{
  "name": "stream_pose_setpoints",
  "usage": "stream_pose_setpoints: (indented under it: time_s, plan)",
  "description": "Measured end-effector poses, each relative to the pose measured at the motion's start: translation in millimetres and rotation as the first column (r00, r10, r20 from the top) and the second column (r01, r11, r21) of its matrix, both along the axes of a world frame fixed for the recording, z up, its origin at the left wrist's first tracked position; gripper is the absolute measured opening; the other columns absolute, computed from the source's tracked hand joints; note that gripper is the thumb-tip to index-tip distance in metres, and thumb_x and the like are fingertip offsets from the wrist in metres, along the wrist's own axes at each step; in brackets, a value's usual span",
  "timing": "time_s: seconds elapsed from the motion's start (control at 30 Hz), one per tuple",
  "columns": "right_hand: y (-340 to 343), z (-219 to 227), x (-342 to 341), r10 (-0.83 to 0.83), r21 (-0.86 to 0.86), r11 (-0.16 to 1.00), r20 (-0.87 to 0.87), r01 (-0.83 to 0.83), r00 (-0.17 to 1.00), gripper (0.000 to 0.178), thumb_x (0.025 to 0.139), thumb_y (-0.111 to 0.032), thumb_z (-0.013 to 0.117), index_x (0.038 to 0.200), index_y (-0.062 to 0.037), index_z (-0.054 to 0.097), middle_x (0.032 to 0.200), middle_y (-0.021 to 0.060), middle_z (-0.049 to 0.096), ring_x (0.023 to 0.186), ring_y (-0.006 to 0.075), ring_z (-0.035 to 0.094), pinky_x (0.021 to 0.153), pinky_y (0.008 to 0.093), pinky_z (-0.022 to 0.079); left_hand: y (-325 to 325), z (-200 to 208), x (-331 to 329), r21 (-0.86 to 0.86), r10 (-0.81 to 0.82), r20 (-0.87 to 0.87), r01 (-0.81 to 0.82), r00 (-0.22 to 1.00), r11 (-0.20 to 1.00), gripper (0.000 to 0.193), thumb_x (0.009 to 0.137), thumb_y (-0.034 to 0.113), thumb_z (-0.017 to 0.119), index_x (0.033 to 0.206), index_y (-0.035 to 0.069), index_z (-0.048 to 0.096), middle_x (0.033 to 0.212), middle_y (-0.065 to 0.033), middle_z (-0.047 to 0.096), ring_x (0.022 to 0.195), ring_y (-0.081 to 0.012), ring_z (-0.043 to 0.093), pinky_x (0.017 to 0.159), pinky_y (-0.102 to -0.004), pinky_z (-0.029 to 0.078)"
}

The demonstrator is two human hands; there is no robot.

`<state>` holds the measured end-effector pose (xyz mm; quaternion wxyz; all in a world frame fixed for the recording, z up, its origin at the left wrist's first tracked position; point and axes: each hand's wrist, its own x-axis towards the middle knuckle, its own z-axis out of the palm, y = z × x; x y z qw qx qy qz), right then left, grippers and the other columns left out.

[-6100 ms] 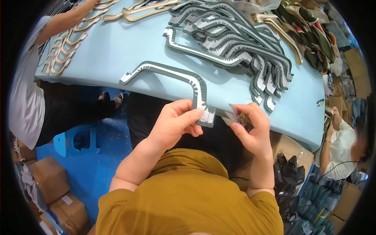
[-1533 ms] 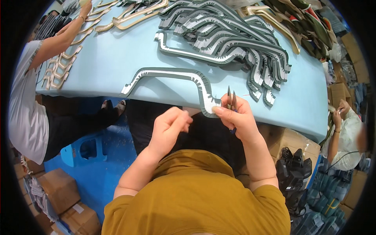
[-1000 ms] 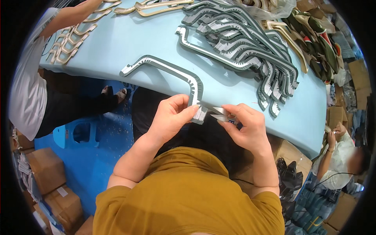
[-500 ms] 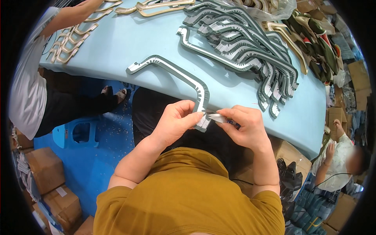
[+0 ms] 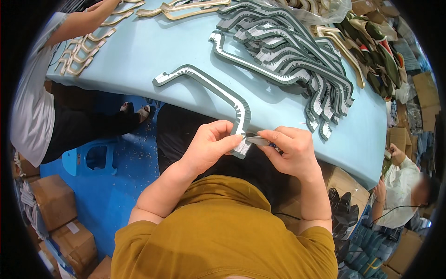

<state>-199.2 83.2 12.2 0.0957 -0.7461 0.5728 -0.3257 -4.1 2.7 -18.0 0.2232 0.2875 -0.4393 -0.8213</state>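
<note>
Hands: both up over my lap at the near edge of the table, almost meeting.
Left hand [image 5: 209, 149]: fingers pinched narrow on the near tip of the long grey, white-edged, notched curved strip [image 5: 218, 90], holding it just off the table edge.
Right hand [image 5: 290, 151]: curled shut round small metal snips with a dark handle [image 5: 260, 139], blade tips touching the strip's end beside my left thumb.
Change: a second and a half ago the snips stood upright, clear of the strip, with the tip lying by the edge; now the tool lies flat against the tip, which I have drawn toward me.
Meaning: I judge I am trimming this end again, the work on this piece not finished.
Strip: runs from my fingers up and left across the pale blue table top [image 5: 153, 51].
Farther: heap of similar grey notched strips [image 5: 288, 51] well apart, at the table's middle.
Far left: another person's arm [image 5: 83, 23] over tan curved pieces [image 5: 83, 51].
</note>
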Motion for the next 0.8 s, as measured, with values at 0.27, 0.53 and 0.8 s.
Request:
stream_pose_setpoints:
  time_s: [0.27, 0.53, 0.8]
  plan:
    - [1.9, -4.0, 5.0, -0.084, 0.017, 0.996, 0.106, 0.082, 0.991, 0.025, 0.063, -0.005, 0.07, 0.086, -0.006, 0.06, 0.065, 0.0039, 0.055, 0.051, 0.0162, 0.051, 0.045, 0.0269, 0.039, -0.2, -1.3, 0.3, 0.024, 0.011, 0.011, -0.012, 1.0, 1.0, 0.013, 0.084, 0.015, 0.06, 0.088, 0.003, 0.061, 0.077, 0.0012, 0.061, 0.066, -0.003, 0.05, 0.058, -0.0176, 0.039]
    - [4.6, -9.1, 33.5, -0.159, 0.026, 0.987, 0.242, 0.158, 0.957, 0.025, 0.067, -0.002, 0.066, 0.088, -0.0038, 0.055, 0.069, 0.0061, 0.058, 0.048, 0.0178, 0.054, 0.046, 0.0266, 0.044, 5.8, -2.7, -11.9, 0.088, 0.074, 0.008, -0.075, 0.997, 0.993, 0.014, 0.087, 0.018, 0.058, 0.092, 0.005, 0.06, 0.08, 0.0008, 0.061, 0.068, -0.0035, 0.053, 0.059, -0.0175, 0.042]
    - [7.9, -17.5, 24.0, -0.245, -0.032, 0.966, 0.202, 0.256, 0.948, 0.017, 0.071, 0.002, 0.063, 0.082, -0.005, 0.052, 0.066, 0.007, 0.056, 0.049, 0.0205, 0.054, 0.045, 0.029, 0.043, 8.6, 2.3, -16.5, 0.072, 0.043, 0.002, -0.043, 0.999, 0.997, 0.014, 0.087, 0.017, 0.059, 0.092, 0.004, 0.059, 0.082, 0.0004, 0.061, 0.069, -0.0035, 0.053, 0.062, -0.018, 0.043]
